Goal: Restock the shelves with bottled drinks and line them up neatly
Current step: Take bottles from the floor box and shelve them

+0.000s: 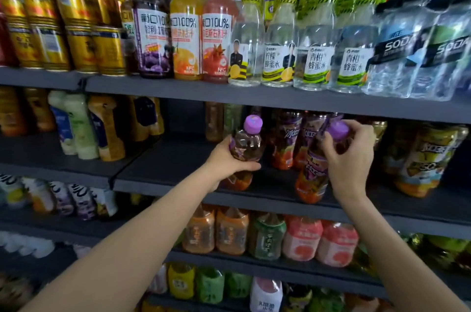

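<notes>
Two purple-capped tea bottles in play at centre frame, both on the second shelf point(178, 174) down. Left hand point(226, 158) wrapped round the waist of the left bottle point(246, 148), thumb across the front, base looking just above or barely on the shelf front, hard to call. Right hand point(349, 158) curled over the shoulder of the right bottle point(316, 166), fingertips up by the cap, bottle tilted a touch to the right, base down near the shelf lip. Behind them, more of the same tea bottles point(285, 143) standing in rows, and a dark gap on the shelf to the left, waiting to be filled. Full by the look of the dark liquid up to the neck, so likely a fair weight for one hand each. Thin clear plastic, probably giving a little under a squeeze, no real risk of breaking. Glossy shrink label, possibly slick, so best gripped at the waist where the body narrows, as on the left. Grip up at the cap on the right likelier to let the base swing; lower hold safer for nudging into line. Upper right of frame, soda water point(397, 51) and honey water point(280, 51) bottles already squared up.
</notes>
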Available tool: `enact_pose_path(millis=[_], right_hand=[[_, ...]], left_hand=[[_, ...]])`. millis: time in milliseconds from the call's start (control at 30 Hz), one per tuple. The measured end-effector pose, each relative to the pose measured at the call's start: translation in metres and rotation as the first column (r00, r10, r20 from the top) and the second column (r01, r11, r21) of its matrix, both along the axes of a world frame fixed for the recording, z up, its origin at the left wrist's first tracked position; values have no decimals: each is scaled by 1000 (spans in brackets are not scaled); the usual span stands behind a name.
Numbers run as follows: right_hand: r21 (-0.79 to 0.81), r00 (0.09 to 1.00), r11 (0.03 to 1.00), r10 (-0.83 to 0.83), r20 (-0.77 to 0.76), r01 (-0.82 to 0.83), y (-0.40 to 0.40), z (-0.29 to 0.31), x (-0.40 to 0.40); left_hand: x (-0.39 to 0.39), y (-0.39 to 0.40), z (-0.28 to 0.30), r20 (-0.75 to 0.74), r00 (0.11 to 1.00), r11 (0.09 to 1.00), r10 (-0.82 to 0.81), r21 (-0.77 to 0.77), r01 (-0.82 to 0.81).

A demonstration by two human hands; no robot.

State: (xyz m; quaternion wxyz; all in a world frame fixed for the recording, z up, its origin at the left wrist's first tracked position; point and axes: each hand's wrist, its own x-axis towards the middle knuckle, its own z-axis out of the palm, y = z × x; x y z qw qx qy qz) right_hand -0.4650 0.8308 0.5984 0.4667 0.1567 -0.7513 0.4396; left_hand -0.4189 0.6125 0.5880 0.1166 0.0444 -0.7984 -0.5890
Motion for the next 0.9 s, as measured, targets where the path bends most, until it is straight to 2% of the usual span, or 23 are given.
enact_pose_path(millis=[167, 300, 433, 500, 533, 600, 733, 833, 900], right_hand=[[-46, 993, 997, 72, 89, -68, -14, -3, -26], [-114, 957, 972, 225, 184, -206, -32, -14, -40], [-48, 944, 962, 275, 183, -271, -34, -26, -46], [-85, 925, 951, 308, 224, -296, -31, -38, -44], [-101, 918, 949, 314, 240, -298, -29, -45, -42], [-113, 918, 952, 303, 257, -283, -27, -55, -43], [-89, 905, 968, 250, 345, -233, -35, -62, -62], [26, 889, 997, 57, 454, -77, -38, -81, -69], [123, 846, 992, -88, 526, 27, -37, -91, -69]], left_hand=[[-27, 10, 7, 77, 997, 997, -3, 75, -3], [-43, 23, 9, 68, 997, 997, 25, 68, -30], [-57, 29, 5, 58, 996, 996, 67, 61, -70], [-61, 28, -4, 51, 994, 995, 95, 17, -96], [-60, 28, -11, 53, 993, 993, 109, -58, -106], [-58, 29, -30, 47, 986, 971, 160, -188, -148], [-65, 35, -51, -17, 957, 941, 291, -173, -290], [-77, 37, -53, -39, 954, 924, 297, -241, -297], [-84, 37, -55, -49, 955, 913, 294, -283, -295]])
